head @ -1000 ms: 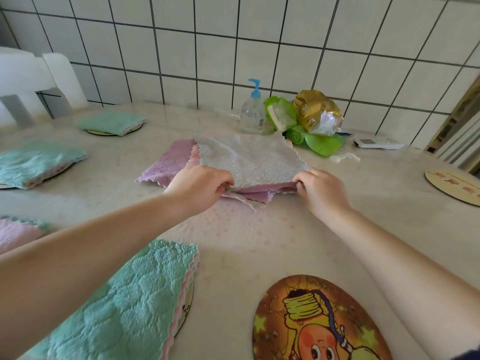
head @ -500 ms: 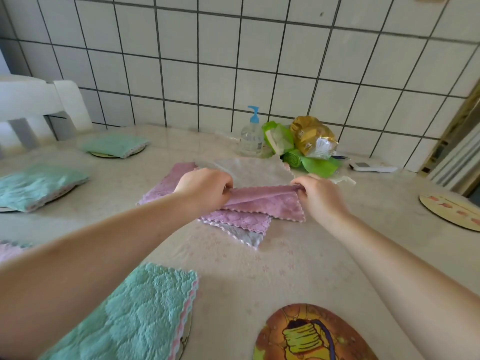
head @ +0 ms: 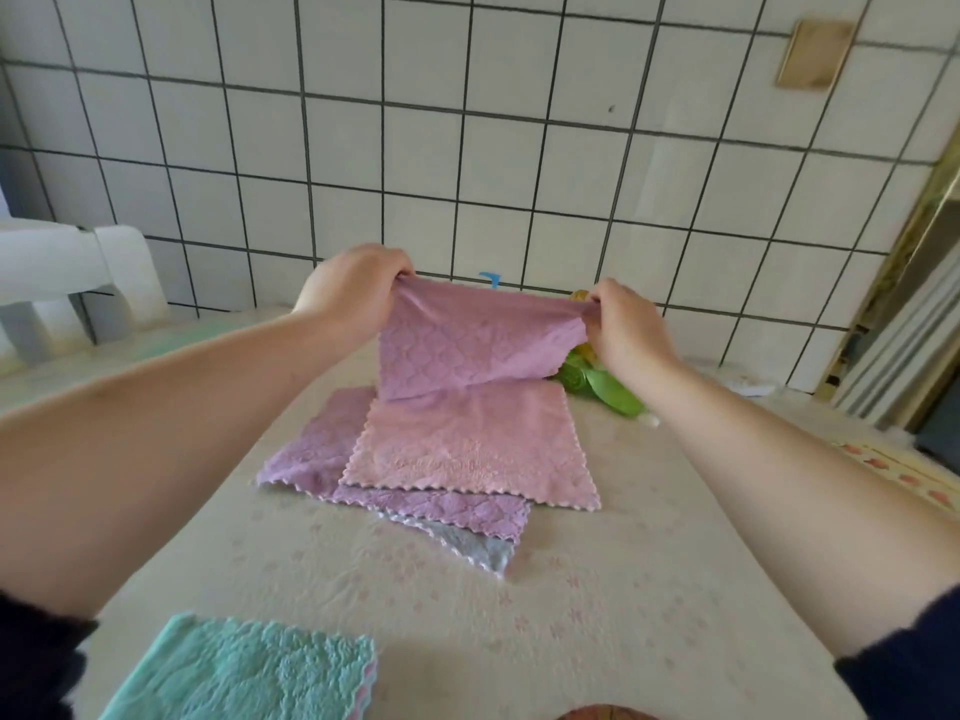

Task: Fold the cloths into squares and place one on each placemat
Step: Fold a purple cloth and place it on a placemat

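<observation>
A pink cloth is lifted at its far edge above the table, its near half lying flat. My left hand pinches the cloth's upper left corner and my right hand pinches the upper right corner. Under it lie a purple cloth and a grey cloth, partly covered. A folded teal cloth lies at the bottom left. The rim of an orange placemat shows at the bottom edge. Another placemat lies at the right, mostly hidden by my right arm.
Green packaging and the blue tip of a pump bottle sit behind the cloth by the tiled wall. A white chair stands at the left. A pale patterned tablecloth covers the table.
Both hands have raised the pink cloth's far edge up off the pile. The camera has tilted up, so the near placemat and teal cloth slid toward the bottom edge.
</observation>
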Demonstrator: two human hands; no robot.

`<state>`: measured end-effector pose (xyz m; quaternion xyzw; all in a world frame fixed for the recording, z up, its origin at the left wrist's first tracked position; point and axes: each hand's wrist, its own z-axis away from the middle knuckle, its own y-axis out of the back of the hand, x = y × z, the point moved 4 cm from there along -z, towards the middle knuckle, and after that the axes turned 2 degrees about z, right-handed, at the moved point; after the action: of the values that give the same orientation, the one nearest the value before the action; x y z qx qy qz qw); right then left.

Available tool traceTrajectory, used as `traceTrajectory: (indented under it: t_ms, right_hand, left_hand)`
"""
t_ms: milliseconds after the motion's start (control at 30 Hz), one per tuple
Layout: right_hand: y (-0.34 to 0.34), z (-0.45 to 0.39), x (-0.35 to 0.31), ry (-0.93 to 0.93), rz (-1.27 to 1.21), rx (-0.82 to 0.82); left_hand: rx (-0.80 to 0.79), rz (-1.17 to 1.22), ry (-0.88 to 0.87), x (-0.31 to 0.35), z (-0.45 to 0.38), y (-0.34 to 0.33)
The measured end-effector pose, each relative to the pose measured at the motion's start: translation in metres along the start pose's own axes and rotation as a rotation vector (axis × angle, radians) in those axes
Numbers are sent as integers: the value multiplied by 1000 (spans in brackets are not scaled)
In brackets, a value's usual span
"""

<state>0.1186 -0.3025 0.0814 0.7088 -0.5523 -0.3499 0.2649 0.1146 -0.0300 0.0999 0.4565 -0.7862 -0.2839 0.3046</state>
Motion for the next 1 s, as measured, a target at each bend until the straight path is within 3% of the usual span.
traceTrajectory:
  t_ms: [167, 433, 567, 767, 1000]
  right_hand:
    - [48, -9, -12, 62, -6, 146]
    - [83, 82, 13, 70, -52, 100]
    - [77, 144, 33, 104, -17, -5]
    - [68, 212, 53, -50, -272, -430]
    - [79, 247, 61, -90, -375, -516]
  left_hand:
    - [143, 126, 9, 9, -4, 38]
    - [129, 161, -35, 33, 74, 51]
    - [16, 65, -88, 37, 131, 37]
    - [-432, 254, 44, 50, 195, 14]
    - [-524, 308, 27, 64, 219, 18]
